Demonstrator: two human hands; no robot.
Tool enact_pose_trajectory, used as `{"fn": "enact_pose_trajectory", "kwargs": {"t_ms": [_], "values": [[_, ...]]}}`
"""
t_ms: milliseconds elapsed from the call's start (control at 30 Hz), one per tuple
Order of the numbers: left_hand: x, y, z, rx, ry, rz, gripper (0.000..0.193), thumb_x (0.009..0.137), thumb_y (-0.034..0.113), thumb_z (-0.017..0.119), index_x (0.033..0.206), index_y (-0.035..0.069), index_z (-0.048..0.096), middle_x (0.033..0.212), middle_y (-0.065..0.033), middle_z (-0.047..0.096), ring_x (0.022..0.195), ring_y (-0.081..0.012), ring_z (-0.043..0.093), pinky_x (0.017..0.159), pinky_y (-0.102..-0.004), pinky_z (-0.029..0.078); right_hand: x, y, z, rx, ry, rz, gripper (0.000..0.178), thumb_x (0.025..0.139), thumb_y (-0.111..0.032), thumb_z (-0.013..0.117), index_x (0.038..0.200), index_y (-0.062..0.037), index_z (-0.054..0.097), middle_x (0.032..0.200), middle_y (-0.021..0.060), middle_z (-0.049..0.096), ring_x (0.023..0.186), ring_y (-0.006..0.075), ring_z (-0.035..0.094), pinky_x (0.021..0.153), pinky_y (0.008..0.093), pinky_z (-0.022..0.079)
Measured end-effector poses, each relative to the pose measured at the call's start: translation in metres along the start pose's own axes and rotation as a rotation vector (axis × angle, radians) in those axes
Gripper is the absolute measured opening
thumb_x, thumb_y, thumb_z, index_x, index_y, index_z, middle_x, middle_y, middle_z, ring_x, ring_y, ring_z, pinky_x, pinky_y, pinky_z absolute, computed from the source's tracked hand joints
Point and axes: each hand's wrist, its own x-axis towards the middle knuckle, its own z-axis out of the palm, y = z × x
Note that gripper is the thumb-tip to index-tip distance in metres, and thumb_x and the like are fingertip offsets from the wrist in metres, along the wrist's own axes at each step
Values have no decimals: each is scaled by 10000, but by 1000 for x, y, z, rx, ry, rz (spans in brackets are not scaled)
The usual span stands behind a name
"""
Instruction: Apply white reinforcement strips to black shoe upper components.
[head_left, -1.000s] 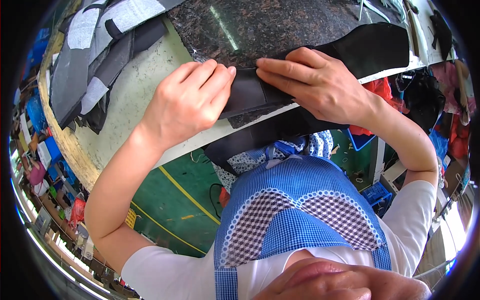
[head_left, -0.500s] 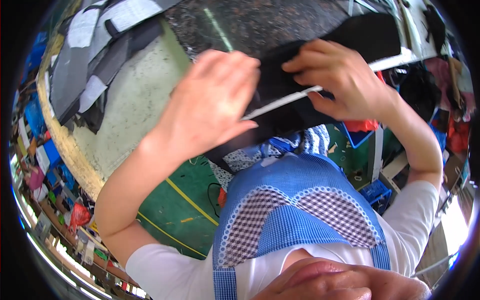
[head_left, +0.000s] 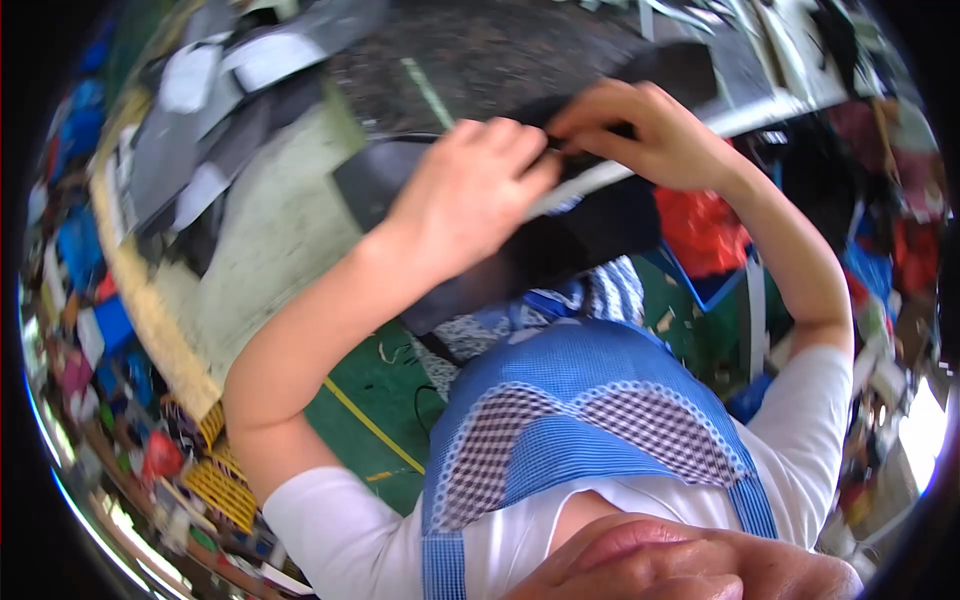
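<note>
A dark, flat piece of black sheet material lies across the near edge of the worktable and hangs down over it toward my lap. My left hand is closed, its fingers curled onto the black material, part of which sticks out to its left. Close beside it, my right hand is bent over with thumb and fingers pinched together on the material's upper part. The fingertips of both hands nearly meet and are blurred, so the exact grip is partly hidden. Below the hands shows the table's pale edge.
Grey and black cut pieces with white patches lie piled on the pale board at the left. The dark mottled tabletop stretches beyond my hands. A red plastic bag sits in a blue-rimmed container to the right, below the table edge.
Both hands have come together, the right one moving left. The black material has shifted left, and a part of it now shows beyond my left hand. More of the red bag is visible.
</note>
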Motion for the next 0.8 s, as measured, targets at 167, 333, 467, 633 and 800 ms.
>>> {"fn": "enact_pose_trajectory", "kwargs": {"t_ms": [167,333,467,633,800], "values": [[17,-21,-26,-226,-151,-17,422,783,360,817,1021,56,648,1060,-119,684,1020,-305,667,781,-434,567,-3,-31,23,-454,67,-201,263,694,-7,742,947,-34,678,883,81,672,829,305,642,719,392,537],[-26,-86,-86,208,484,-272,284,852,340,753,1046,133,736,1040,-75,744,965,-304,711,853,-419,559,-43,-54,82,-420,-51,-379,149,717,-71,666,862,-60,637,769,73,570,756,260,598,652,366,529],[-82,-192,-126,201,440,-457,647,852,342,820,1366,41,570,1401,-180,579,1306,-325,552,1100,-454,438,-68,-6,145,-484,-280,-197,195,794,-128,672,976,-61,686,902,72,645,827,261,651,744,358,581],[-99,-247,-151,508,9,-672,770,781,449,791,1446,159,535,1198,-208,697,1127,-393,673,960,-486,541,-36,-34,120,-206,-188,-110,224,826,-135,727,1034,-55,703,966,94,677,901,283,685,775,398,582],[-85,-217,-184,813,-108,-861,352,861,197,601,1203,202,683,1050,-190,743,983,-421,709,843,-538,570,-33,-37,79,-78,-61,-86,185,876,-129,721,1029,-27,698,935,133,691,896,326,697,785,438,575]]}}
